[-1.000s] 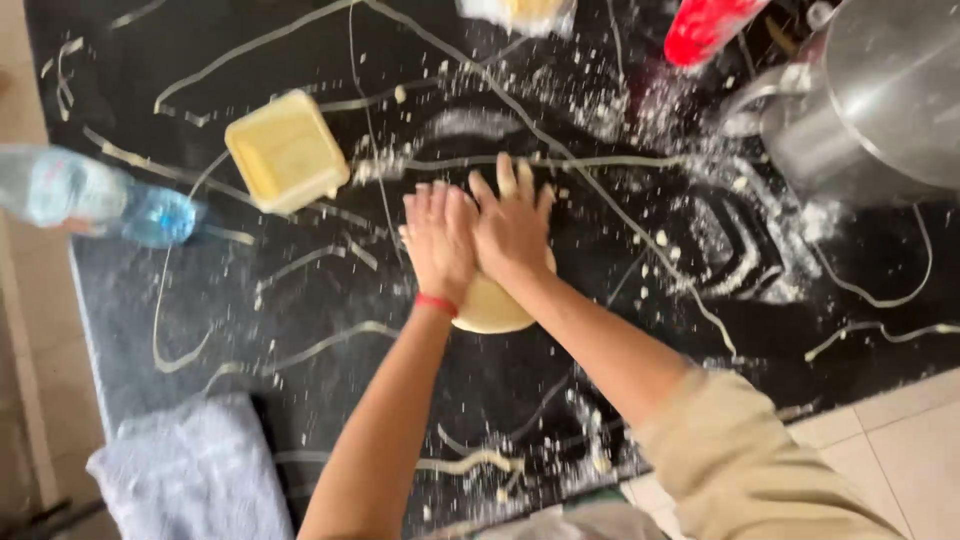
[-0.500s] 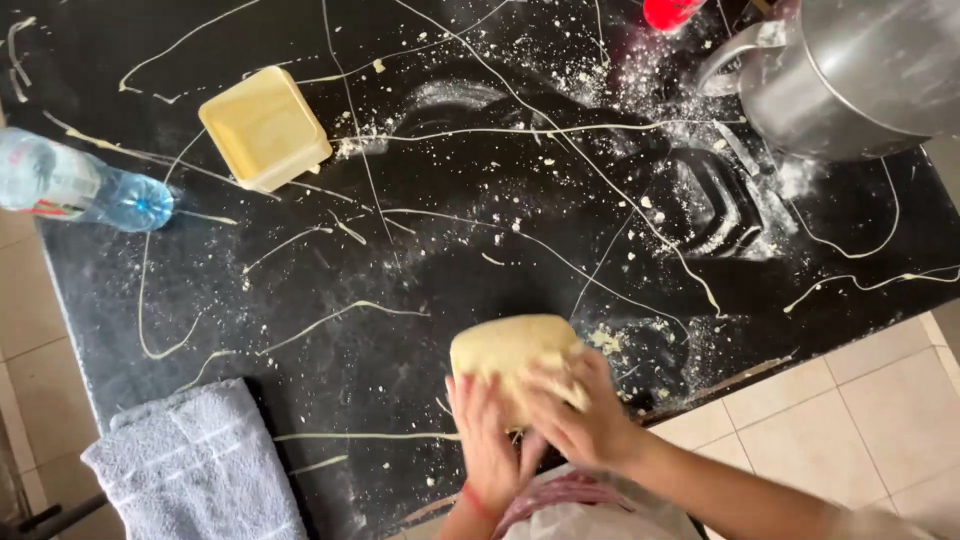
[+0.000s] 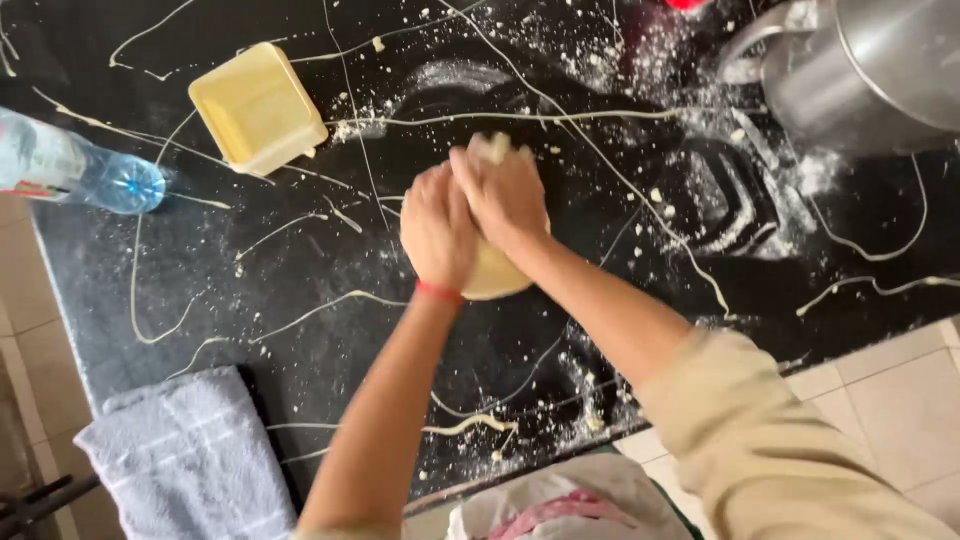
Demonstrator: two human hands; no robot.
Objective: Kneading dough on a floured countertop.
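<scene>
Closest to me, at the counter's near edge, a pale grey folded cloth towel (image 3: 190, 460) lies at my left, kept near for wiping floury skin. Just beyond it runs the black stone countertop (image 3: 250, 330), streaked with thin strings of batter and dusted with flour so the dough will not stick.

In the middle of that counter sits the pale cream round lump of dough (image 3: 497, 272), flat on the stone, most of it hidden under my palms. My left hand (image 3: 437, 225) lies on top of it with the fingers curled down and pressed together, a red band at the wrist. My right hand (image 3: 503, 190) crosses beside and partly over the left, fingers closed side by side and bent over the far edge of the dough, so both heels bear down with the weight of my straight arms.

Farther off to the left stands a yellow square plastic container (image 3: 258, 105), set apart from the kneading spot, and a clear plastic water bottle with a blue base (image 3: 75, 170) lies on its side by the counter's left edge. At the far right a large steel pot (image 3: 870, 70) stands clear of my elbows.
</scene>
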